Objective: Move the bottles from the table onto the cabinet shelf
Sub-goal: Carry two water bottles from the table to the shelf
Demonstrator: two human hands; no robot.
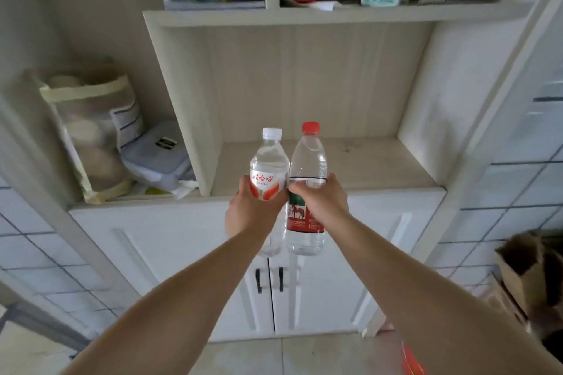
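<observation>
Two clear water bottles are held upright, side by side and touching, at frame centre in front of the open cabinet shelf (365, 161). The white-capped bottle (269, 161) is gripped around its red-and-white label by the left hand (251, 213), fingers curled about it. The red-capped bottle (308, 158) is gripped at its red label by the right hand (324, 202), likewise wrapped around. Both bottles are carried in the air, their bases below the shelf edge, before the white cabinet doors (182, 253). A taped bag (88, 131) is seen at left of frame.
</observation>
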